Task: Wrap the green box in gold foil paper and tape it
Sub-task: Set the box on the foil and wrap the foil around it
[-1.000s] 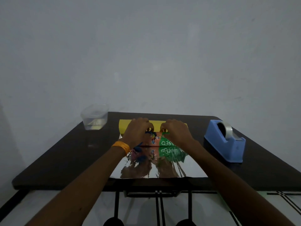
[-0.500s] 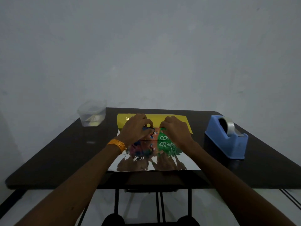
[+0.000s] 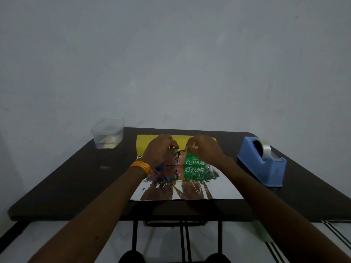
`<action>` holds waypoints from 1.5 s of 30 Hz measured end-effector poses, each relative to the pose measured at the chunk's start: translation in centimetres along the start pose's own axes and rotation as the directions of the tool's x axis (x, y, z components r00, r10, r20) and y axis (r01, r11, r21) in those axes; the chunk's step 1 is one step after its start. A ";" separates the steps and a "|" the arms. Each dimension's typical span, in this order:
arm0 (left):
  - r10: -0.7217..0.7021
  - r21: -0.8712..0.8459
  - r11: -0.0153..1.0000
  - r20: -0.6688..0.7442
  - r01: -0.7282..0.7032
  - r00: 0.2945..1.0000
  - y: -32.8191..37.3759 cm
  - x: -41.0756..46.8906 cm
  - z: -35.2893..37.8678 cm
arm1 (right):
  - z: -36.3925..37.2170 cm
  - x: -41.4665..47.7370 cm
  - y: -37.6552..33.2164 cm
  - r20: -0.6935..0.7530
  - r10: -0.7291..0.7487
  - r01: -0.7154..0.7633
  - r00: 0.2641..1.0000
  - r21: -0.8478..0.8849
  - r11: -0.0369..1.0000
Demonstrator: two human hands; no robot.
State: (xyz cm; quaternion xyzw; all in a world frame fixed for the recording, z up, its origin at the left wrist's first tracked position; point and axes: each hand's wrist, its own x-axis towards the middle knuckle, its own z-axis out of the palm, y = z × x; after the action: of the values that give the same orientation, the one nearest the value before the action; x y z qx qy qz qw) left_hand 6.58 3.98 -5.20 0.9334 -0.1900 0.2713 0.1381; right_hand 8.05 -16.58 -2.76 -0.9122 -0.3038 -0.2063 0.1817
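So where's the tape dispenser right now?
In the head view, the tape dispenser sits on the dark table's right side, just right of the foil sheet, apart from the right hand gripping the green box.

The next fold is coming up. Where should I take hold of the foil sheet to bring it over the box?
Probably its near edge: the foil sheet lies flat and free there along the front of the table, while the green box pins its middle. Pinch near both corners, coming from your side.
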 end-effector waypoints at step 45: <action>0.013 0.030 0.999 -0.047 -0.011 0.999 0.6 -0.4 0.2 | 1.0 -0.1 0.4 -0.061 -0.031 0.035 0.998 0.068 0.997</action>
State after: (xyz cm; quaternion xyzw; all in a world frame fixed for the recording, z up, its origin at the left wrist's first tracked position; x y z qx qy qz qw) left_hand 6.12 3.51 -5.46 0.9275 -0.1883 0.2970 0.1270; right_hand 8.49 -16.43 -3.71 -0.8937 -0.3201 -0.2260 0.2186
